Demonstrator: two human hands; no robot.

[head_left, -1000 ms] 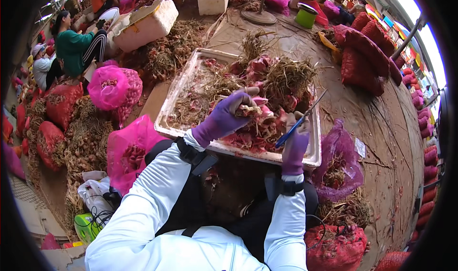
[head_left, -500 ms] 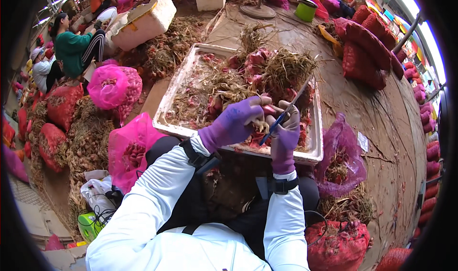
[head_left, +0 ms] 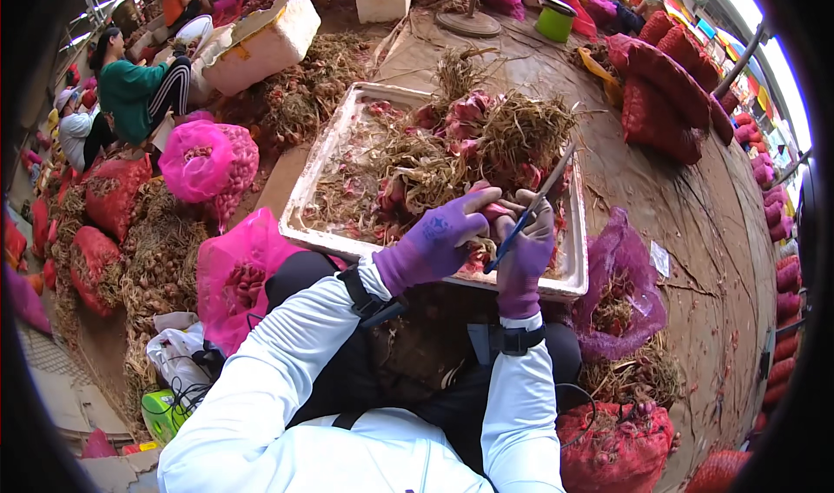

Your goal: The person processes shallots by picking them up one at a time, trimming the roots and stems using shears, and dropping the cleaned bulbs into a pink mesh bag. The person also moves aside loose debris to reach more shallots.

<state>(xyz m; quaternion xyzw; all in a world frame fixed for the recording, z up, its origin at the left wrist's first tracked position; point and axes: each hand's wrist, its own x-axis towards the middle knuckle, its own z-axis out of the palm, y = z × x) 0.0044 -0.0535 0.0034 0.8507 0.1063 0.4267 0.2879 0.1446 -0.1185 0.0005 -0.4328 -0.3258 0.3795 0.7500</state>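
A shallow white tray is set in front of the seated person, heaped with reddish shallots and dry straw-like tops. Both hands are gloved in purple and are held together over the tray's near edge.

The left hand is closed around a small reddish bulb, pinched at the fingertips. The bulb is held just above the tray's near right part, between the two hands and touching both gloves.

The right hand is wrapped around the blue handles of a pair of scissors. The blades are angled up and away to the right, over the heap. Whether the blades are parted cannot be told.

A pink mesh sack is seen beside the left knee, a purple mesh bag of trimmings just right of the tray. Filled red sacks are stacked far right. Other people are seated at the upper left, well apart.
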